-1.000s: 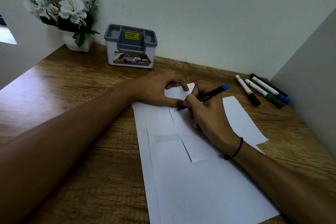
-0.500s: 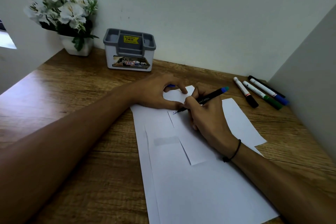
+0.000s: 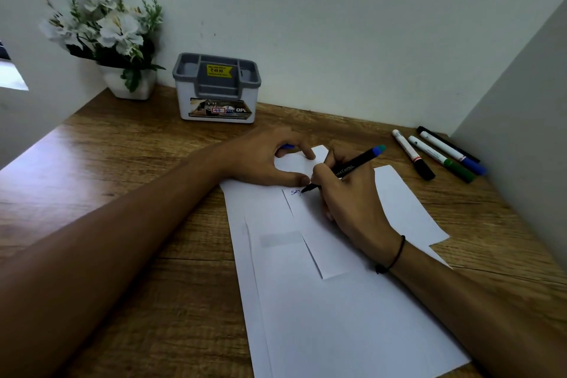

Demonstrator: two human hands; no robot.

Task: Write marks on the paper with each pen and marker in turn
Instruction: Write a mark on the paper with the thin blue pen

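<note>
Paper [image 3: 337, 316] lies on the wooden tabletop [image 3: 138, 163], right of centre, running from the near edge toward the back; several white sheets overlap, a narrow strip [image 3: 310, 230] on top. Right hand [image 3: 346, 193] grips a black pen [image 3: 343, 170] with a blue end cap, brand lettering on the barrel, tip down on the strip's upper end just right of a short blue scribble [image 3: 296, 192]. Pen slants up and to the right. Dark cord bracelet [image 3: 395, 255] on the right wrist, forearm lying across the sheets. Left hand [image 3: 264, 159] rests on the far end of the paper, thumb and forefinger spread and pressing the strip down, thumb tip nearly touching the right hand. A bit of blue [image 3: 287, 146] shows under the left fingers; cannot tell what it is. Toward the back right corner of the tabletop, well apart from the hands: four markers side by side, black-capped white one [image 3: 412, 153], green-capped [image 3: 441, 159], blue-capped [image 3: 454, 152], and a black one [image 3: 445, 143] nearest the side wall. At the back edge, left of centre, a white organizer box [image 3: 216, 95] with grey compartment top and yellow price sticker. Back left corner: white pot of white flowers [image 3: 104, 37].
</note>
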